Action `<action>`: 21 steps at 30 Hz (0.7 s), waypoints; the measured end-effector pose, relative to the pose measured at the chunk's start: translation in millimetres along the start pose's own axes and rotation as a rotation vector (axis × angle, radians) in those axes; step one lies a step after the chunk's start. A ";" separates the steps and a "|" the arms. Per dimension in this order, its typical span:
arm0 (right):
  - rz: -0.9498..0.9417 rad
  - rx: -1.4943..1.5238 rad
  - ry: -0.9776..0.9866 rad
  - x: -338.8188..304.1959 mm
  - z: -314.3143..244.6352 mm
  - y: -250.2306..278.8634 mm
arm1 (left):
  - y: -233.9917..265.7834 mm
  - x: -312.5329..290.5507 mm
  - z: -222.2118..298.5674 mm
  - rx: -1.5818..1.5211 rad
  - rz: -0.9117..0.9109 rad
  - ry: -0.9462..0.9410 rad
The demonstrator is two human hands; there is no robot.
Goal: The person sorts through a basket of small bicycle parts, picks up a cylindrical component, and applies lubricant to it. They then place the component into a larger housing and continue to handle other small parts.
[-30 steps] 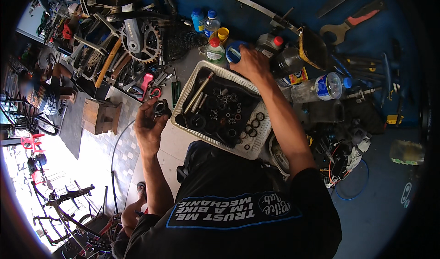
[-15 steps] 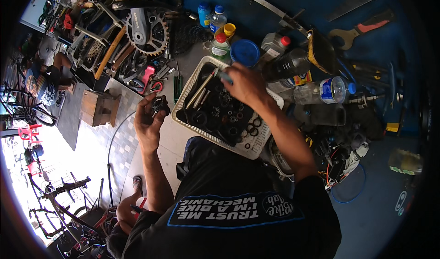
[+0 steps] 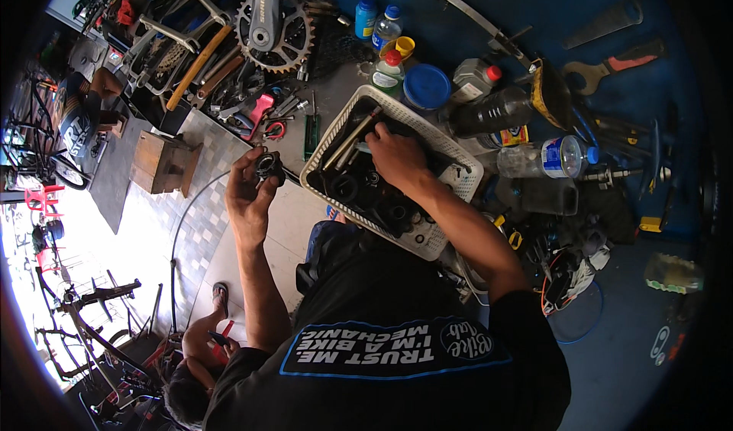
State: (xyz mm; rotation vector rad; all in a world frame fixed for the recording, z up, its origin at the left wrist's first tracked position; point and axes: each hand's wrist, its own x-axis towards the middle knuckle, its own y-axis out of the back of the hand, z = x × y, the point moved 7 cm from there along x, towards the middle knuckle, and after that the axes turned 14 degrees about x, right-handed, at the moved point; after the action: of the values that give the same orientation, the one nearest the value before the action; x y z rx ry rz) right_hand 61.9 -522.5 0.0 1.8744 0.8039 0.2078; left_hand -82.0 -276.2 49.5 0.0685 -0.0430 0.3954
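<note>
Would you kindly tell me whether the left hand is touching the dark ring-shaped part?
Touching: the head view shows the left hand gripping the dark ring-shaped part between its thumb and fingers.

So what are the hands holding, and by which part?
The left hand pinches a dark ring-shaped part by its edge; whether the right hand grips anything is unclear.

A dark, round part (image 3: 269, 165) sits in the left hand (image 3: 249, 194), hollow centre showing; a pale piece (image 3: 364, 148) (mostly hidden) meets the right hand's (image 3: 397, 156) fingers within the white basket (image 3: 434, 242).
</note>
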 end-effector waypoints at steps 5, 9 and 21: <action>0.206 0.267 -0.069 -15.8 9.0 48.2 | 7.1 -2.1 -7.1 -0.005 -0.002 0.017; 0.243 0.859 0.054 -33.1 30.0 66.4 | 4.5 -3.7 -12.2 0.004 -0.033 0.061; 0.087 2.068 0.266 -74.2 4.8 76.6 | -11.8 0.3 -0.3 0.035 -0.100 0.085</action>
State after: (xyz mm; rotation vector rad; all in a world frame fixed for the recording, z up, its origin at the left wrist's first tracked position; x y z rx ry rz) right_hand 41.0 -589.7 80.2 3.8268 1.2377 -0.6305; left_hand -77.2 -286.9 48.6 0.0881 0.0508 0.2984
